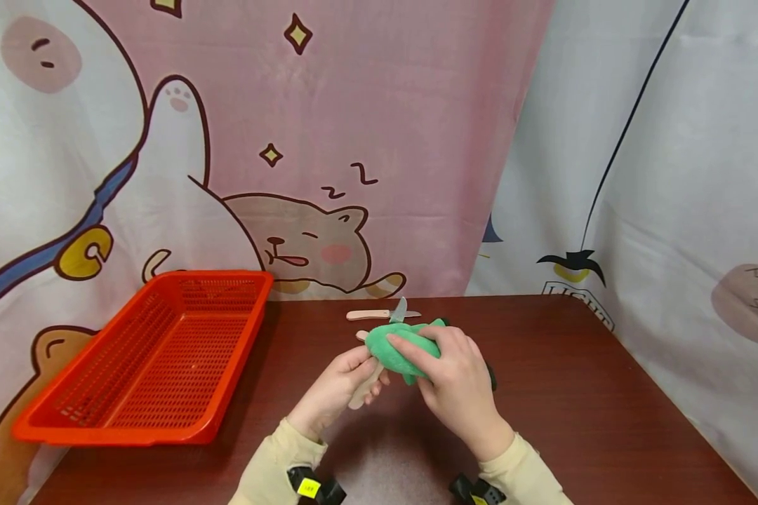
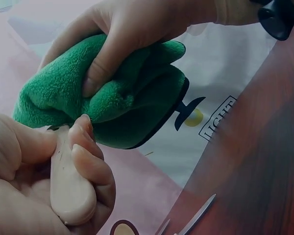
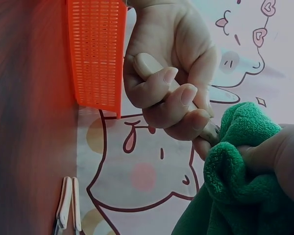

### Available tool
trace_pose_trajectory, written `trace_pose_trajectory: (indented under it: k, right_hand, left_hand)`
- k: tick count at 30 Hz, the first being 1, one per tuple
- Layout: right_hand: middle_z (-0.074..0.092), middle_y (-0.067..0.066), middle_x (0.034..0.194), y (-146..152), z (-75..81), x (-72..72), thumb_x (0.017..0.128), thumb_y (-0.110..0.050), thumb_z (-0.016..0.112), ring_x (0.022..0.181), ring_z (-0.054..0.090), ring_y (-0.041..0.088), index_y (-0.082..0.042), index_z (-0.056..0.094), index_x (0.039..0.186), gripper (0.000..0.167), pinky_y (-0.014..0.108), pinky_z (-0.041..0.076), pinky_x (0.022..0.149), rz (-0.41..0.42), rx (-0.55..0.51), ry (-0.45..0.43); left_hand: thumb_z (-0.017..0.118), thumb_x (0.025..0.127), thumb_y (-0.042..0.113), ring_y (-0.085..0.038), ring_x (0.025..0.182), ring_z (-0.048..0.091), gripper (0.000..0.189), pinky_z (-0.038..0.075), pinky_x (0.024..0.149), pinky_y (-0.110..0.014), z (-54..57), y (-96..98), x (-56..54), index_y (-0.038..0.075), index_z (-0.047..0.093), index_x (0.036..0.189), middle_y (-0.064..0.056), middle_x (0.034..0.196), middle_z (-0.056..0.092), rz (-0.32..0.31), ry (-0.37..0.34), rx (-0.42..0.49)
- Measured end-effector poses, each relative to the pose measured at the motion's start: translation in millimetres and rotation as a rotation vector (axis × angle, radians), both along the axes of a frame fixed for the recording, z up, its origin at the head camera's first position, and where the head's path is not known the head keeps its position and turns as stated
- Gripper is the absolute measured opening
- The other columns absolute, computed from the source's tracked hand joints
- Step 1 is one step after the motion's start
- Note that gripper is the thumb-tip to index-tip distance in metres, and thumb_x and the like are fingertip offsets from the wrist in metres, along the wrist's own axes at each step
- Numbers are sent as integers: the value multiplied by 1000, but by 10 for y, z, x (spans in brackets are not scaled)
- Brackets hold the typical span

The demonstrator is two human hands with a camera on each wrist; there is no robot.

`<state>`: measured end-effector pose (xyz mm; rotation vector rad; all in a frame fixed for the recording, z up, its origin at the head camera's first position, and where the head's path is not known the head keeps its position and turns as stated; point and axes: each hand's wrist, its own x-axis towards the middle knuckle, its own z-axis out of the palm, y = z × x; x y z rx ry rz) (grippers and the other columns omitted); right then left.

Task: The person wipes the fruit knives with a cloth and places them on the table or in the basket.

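Showing a smooth, cream, round-ended handle, a knife (image 2: 71,183) is being held above the desk (image 1: 581,400), its blade largely disappearing into a fluffy green cloth (image 2: 51,85) with dark edging. The left hand (image 1: 337,389) is gripping the handle; the right hand (image 1: 457,375) is clasping the cloth. Two knives (image 3: 64,203) are lying toward the far edge, an orange basket (image 1: 120,436) standing by the left.

Dk brn table (image 1: 606,400), pink & wht cartoon cloth (image 1: 404,105) behind.

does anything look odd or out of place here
Only the red basket: its left side seems to jut past the left edge of the table, though camera angle may exaggerate that. Nothing looks spilled or damaged.
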<state>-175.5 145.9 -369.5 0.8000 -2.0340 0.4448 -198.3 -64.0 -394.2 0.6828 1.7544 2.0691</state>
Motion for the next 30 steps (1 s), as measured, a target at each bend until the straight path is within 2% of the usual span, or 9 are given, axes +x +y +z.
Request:
trace_pose_trajectory:
  k: [7, 15, 26, 30]
  right_hand:
    - [61, 13, 106, 3, -18, -9, 69, 1, 81, 97, 59, 32, -30, 70, 123, 63, 51, 50, 75, -10, 14, -16]
    - [61, 14, 106, 32, -9, -23, 68, 0, 82, 97, 58, 33, -30, 71, 123, 63, 51, 50, 76, -32, 14, -29]
    - [62, 14, 108, 138, 46, -41, 68, 4, 80, 98, 58, 35, -29, 70, 125, 67, 53, 50, 76, -91, -24, -67]
    - [61, 15, 106, 192, 58, -62, 66, 2, 84, 94, 58, 35, -29, 69, 125, 68, 52, 49, 74, -118, -31, -58]
  left_hand:
    - [45, 106, 15, -11, 66, 50, 27, 44, 57, -20, -19, 6, 0, -9, 55, 112, -7, 84, 57, -9, 33, -23]
    - [44, 106, 13, -10, 66, 51, 28, 45, 57, -21, -32, 6, 0, -8, 54, 120, -6, 84, 58, -16, 22, -36]
    - [42, 106, 9, -8, 65, 52, 31, 45, 55, -19, -59, 25, -14, -14, 53, 124, -5, 84, 58, -73, 31, -3]
    - [43, 106, 9, -9, 65, 52, 31, 45, 55, -19, -71, 32, -25, -14, 53, 124, -5, 84, 59, -92, 22, -8]
